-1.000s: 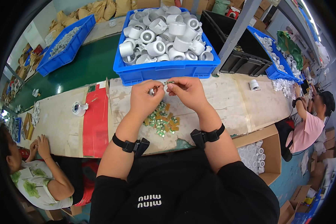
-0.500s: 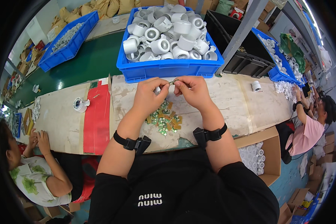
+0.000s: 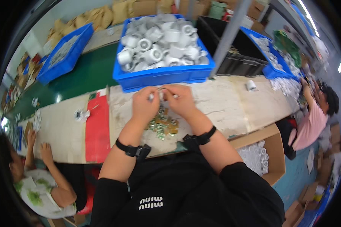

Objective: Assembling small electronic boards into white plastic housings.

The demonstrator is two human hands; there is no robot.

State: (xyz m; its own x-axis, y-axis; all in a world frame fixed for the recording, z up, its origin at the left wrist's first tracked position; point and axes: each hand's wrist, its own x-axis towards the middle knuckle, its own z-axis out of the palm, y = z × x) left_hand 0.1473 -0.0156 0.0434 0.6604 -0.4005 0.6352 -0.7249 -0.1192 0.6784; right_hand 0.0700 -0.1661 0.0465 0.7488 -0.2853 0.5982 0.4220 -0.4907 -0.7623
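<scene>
Near the blue rectangular plastic crate (image 3: pixel 166 75), the left hand (image 3: pixel 145 104) and right hand (image 3: pixel 182 101) are pinching small, blurred, apparently whitish parts (image 3: pixel 151 97).

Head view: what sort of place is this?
Probably a factory assembly workshop: a large blue bin heaped with white plastic parts, a pile of small green and tan circuit boards on a long workbench, and other people along it on both sides.
</scene>
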